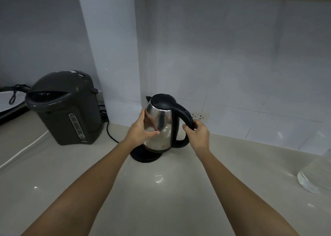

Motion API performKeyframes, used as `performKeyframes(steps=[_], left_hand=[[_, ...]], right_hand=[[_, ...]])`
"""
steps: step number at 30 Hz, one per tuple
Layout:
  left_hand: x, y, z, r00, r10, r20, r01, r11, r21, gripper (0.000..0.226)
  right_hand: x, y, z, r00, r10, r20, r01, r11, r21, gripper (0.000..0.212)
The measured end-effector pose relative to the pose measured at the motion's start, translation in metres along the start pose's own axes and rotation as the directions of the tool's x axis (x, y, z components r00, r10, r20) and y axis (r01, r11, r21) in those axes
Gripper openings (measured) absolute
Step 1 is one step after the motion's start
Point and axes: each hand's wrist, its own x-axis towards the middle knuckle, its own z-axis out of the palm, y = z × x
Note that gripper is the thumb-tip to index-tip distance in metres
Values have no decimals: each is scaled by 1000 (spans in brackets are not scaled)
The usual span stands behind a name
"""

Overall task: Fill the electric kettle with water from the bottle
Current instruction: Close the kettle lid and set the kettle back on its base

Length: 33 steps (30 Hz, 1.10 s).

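Observation:
A steel electric kettle with a black lid and black handle stands in the middle of the counter, slightly tilted over its round black base. Its lid is closed. My left hand wraps around the kettle's shiny left side. My right hand grips the lower part of the black handle. A clear plastic water bottle stands at the right edge of the view, blurred and partly cut off.
A dark grey hot-water dispenser stands to the left, with black and white cords trailing on the beige counter. A wall socket sits behind the kettle on the white tiled wall. A black-rimmed appliance lies at the far left.

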Motion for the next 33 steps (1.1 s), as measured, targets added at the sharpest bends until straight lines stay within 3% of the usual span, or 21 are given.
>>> performKeyframes(steps=[10, 26, 33], left_hand=[[7, -54, -24, 999, -35, 38, 36, 999, -27, 98], [2, -70, -13, 999, 9, -53, -9, 1000, -3, 110], [-17, -68, -3, 987, -15, -160, 9, 999, -37, 108]], right_hand=[[-8, 8, 58, 998, 68, 8, -67, 997, -48, 14], [-6, 12, 57, 996, 84, 44, -82, 996, -26, 14], [-4, 14, 59, 994, 74, 77, -73, 997, -20, 14]])
